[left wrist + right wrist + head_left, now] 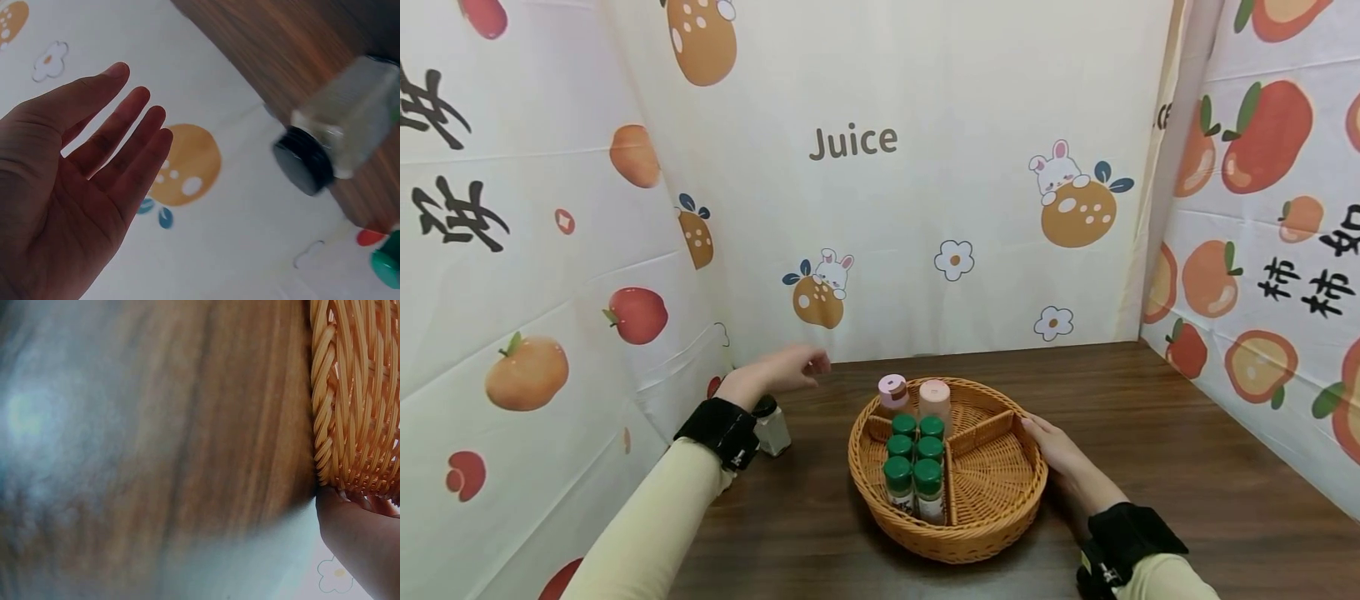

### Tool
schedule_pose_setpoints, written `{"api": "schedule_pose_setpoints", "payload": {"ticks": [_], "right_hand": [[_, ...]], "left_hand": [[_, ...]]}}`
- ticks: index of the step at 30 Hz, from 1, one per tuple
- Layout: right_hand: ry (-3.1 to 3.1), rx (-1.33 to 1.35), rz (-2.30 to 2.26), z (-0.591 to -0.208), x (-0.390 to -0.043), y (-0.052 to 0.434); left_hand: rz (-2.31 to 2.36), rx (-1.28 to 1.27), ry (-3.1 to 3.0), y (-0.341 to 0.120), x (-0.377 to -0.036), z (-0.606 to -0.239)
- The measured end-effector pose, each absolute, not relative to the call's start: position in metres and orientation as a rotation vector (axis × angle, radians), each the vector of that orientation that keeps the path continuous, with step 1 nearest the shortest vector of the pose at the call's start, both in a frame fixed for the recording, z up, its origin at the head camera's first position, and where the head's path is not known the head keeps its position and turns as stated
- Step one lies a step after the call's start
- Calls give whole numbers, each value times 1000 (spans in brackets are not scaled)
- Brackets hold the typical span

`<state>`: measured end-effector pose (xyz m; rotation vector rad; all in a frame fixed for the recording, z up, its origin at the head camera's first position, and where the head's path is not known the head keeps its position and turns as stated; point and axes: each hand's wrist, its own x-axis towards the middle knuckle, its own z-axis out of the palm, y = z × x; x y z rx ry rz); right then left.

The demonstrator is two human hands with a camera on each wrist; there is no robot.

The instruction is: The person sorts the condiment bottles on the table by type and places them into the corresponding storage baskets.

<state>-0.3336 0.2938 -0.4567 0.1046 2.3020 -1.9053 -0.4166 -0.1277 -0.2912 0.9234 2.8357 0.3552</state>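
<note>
A round wicker basket (951, 546) with inner dividers stands on the table. My right hand (1060, 454) holds its right rim; in the right wrist view the fingers (359, 534) meet the woven wall, their tips partly hidden. Several green-capped bottles (928, 475) stand in one compartment. Behind them are a pink-capped bottle (892, 392) and a peach-capped bottle (935, 400). My left hand (782, 371) is in the air left of the basket, fingers loosely bent, holding nothing. A clear jar with a black cap (303, 160) stands near the left wrist.
Dark wooden tabletop (1157, 425) surrounds the basket. Printed cloth walls (925, 200) enclose the back and both sides. At the left wrist view's edge, a green cap (387, 259) shows, its container cut off.
</note>
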Motion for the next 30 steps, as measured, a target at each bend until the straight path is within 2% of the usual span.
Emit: {"api": "schedule_pose_setpoints", "payload": {"ticks": [17,30], "right_hand": [[2293,112,-1898,-455,-334,294],[2278,112,-1907,-455,-333,293]], "left_hand": [[429,801,2868,-184,-418,-320],[395,832,2965,-207,-415,-345]]}}
